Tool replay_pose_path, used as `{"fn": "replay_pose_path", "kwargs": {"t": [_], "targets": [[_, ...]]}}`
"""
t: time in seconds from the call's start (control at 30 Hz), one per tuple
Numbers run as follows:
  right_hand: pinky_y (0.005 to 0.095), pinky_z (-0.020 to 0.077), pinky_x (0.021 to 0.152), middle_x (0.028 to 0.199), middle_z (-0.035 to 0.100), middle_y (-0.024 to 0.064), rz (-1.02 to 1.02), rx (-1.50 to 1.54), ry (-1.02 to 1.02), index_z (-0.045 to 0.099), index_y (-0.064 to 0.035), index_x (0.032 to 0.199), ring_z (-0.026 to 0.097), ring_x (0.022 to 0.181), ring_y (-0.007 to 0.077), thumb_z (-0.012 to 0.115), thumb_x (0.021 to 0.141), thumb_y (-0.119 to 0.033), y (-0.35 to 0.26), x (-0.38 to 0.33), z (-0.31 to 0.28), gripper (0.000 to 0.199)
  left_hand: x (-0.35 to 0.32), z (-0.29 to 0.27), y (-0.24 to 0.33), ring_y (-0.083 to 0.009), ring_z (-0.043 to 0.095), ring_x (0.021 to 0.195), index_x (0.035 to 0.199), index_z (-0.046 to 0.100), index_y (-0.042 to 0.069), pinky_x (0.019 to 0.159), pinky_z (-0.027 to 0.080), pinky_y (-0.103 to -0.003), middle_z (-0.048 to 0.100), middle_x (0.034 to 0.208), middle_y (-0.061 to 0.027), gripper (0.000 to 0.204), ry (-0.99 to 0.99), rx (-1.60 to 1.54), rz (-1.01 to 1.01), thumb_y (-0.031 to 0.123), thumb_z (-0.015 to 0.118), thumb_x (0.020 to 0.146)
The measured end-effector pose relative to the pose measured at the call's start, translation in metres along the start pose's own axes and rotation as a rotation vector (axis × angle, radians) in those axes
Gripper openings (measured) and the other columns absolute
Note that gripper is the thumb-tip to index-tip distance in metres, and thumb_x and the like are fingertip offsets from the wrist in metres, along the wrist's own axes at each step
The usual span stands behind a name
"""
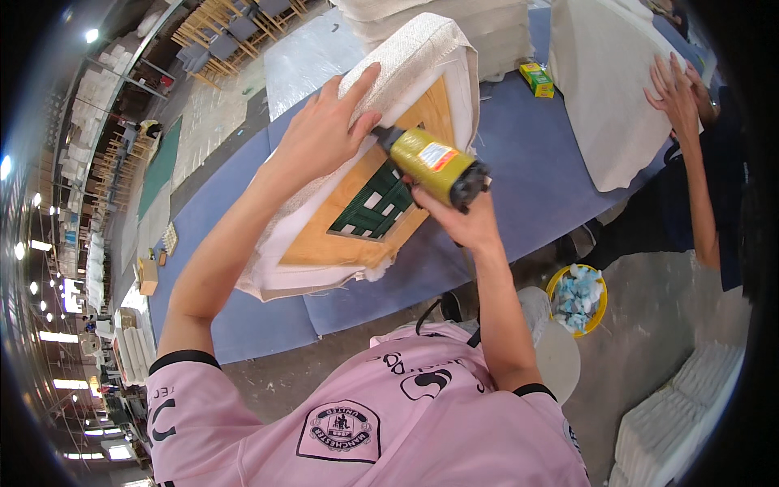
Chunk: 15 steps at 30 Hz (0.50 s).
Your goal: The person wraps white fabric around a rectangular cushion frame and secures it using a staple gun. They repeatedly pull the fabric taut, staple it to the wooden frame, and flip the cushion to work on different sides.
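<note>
A chair seat (410, 50) in cream fabric stands tilted on the blue table, its plywood underside turned toward me. Green webbing (373, 203) crosses an opening in the plywood (312, 250). My left hand (329, 122) grips the fabric at the seat's upper edge, with the thumb on the near side. Closed around a yellow and black staple gun (430, 162) is my right hand (466, 217). The gun's nose lies against or very near the seat's edge, just beside my left thumb; contact cannot be made out. Loose fabric edges hang along the seat's rim.
The blue-covered table (519, 178) spans the middle. A green and yellow box (537, 79) lies on it. To the right, another person's hand (673, 93) rests on a cream fabric piece (604, 89). A yellow bucket of scraps (602, 312) stands on the floor near a round stool (562, 361).
</note>
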State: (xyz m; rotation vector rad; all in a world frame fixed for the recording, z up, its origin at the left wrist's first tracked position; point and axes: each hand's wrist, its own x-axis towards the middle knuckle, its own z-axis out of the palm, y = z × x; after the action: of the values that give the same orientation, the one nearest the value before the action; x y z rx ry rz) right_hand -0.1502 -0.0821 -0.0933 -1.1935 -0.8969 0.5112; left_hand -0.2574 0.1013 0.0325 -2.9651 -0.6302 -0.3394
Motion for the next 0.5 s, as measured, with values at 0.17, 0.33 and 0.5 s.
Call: {"fn": "replay_pose_path", "kwargs": {"t": [0.17,0.33,0.5], "targets": [[0.0338,0.0511,0.098,0.111,0.077,0.0080,0.088,0.106,0.002,0.073,-0.0017,0.116,0.070,0.111,0.0193,0.079,0.085,-0.015,-0.024,0.014,-0.015,0.034,-0.002,-0.003,0.005,-0.0520,0.050,0.135,0.164,0.025,0.036,0.110,0.045,-0.053,0.043,0.152,-0.0339,0.068,-0.055,-0.010,0.002,0.038,0.058,0.104],[0.0361,0.0523,0.097,0.111,0.073,0.0153,0.080,0.010,0.035,0.067,0.0006,0.123,0.068,0.108,0.0276,0.083,0.079,-0.016,0.018,0.014,-0.006,0.050,-0.001,-0.008,0.009,-0.0507,0.046,0.139,0.164,0.023,0.037,0.112,0.044,-0.053,0.040,0.154,-0.0341,0.078,-0.090,-0.011,-0.008,0.029,0.065,0.100],[0.0353,0.0512,0.100,0.118,0.072,0.0164,0.002,0.172,-0.002,0.064,0.0012,0.130,0.068,0.108,0.0260,0.080,0.079,-0.012,0.000,0.010,-0.003,0.055,-0.002,-0.007,0.012,-0.0516,0.045,0.140,0.165,0.023,0.036,0.114,0.042,-0.053,0.040,0.154,-0.0337,0.087,-0.091,-0.041,-0.016,0.022,0.071,0.094]]}}
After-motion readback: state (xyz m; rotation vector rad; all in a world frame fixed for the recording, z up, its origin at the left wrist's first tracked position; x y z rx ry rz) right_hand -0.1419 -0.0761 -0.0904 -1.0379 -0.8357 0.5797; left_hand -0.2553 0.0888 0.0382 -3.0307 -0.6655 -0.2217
